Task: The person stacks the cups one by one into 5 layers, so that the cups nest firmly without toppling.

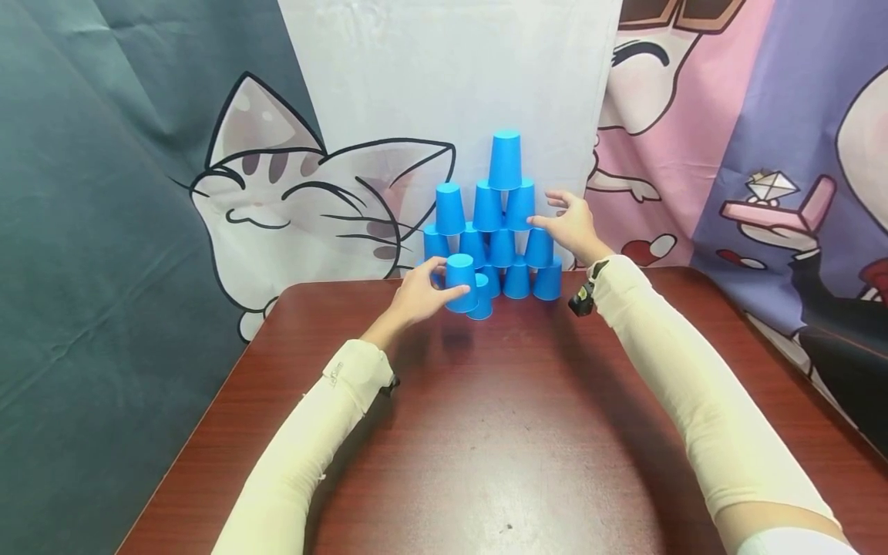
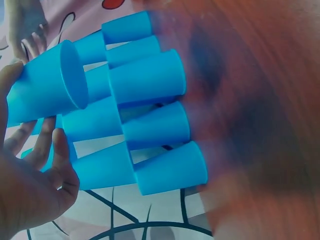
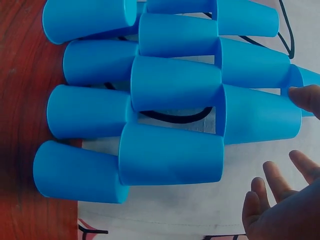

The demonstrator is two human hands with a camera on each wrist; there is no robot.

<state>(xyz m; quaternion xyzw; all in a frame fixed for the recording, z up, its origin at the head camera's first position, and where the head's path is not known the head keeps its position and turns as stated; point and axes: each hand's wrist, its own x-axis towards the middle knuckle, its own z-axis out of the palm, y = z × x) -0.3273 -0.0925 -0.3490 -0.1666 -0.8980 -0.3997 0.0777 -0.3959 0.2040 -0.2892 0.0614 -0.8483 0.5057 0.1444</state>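
Observation:
My left hand grips a blue cup between thumb and fingers, upside down and in front of the stack's lower left side. In the left wrist view that held cup overlaps the stacked ones. Behind it rises a pyramid of inverted blue cups, with a single top cup. At the pyramid's right side is my right hand, fingers spread, its thumb right at a third-tier cup. A separate third-tier cup stands to the left. Partly hidden by the held cup, another blue cup stands in front.
The pyramid stands near the far edge of the brown wooden table. Right behind it hangs a printed cloth with cartoon figures. Shadows of both arms fall across the tabletop.

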